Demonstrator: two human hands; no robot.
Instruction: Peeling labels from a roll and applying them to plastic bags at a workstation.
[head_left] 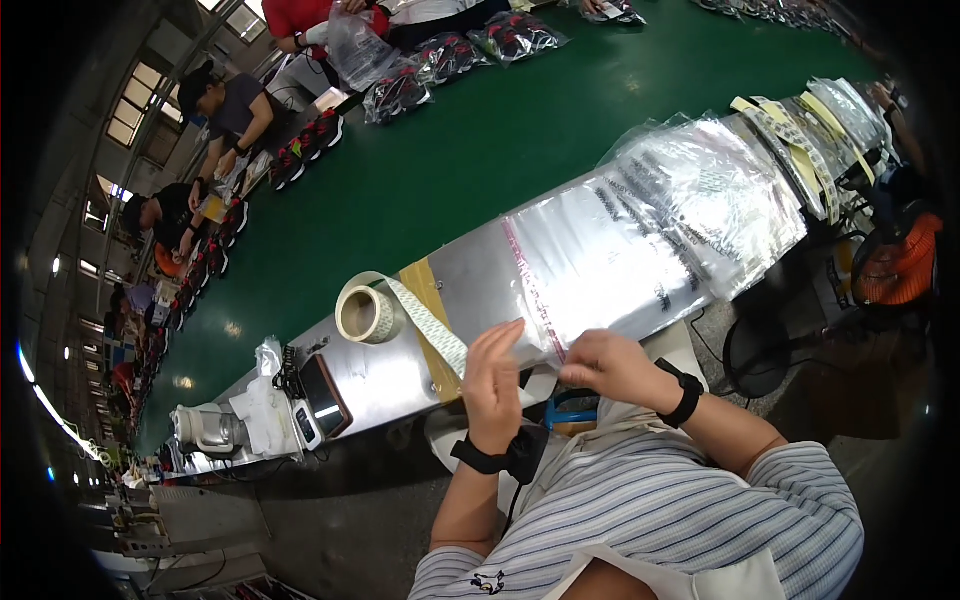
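My left hand (491,390) is raised over the near edge of the metal table, fingers stretched upward and close together, slightly blurred. A pale strip of labels runs from a label roll (368,315) on the table and passes behind this hand. My right hand (615,372) is beside it, fingers curled in at the near end of a clear plastic bag (600,270). Whatever is between its fingertips is too small or hidden to tell. The bag lies flat, with a red printed strip along its left edge, under a stack of more clear bags (710,190).
A tan tape band (428,290) crosses the metal table. Farther left are a dark phone-like device (326,395) and a clear jar (205,428). A green conveyor belt (450,165) runs behind, carrying shoes and bagged shoes; people work across it. An orange fan (897,262) stands at right.
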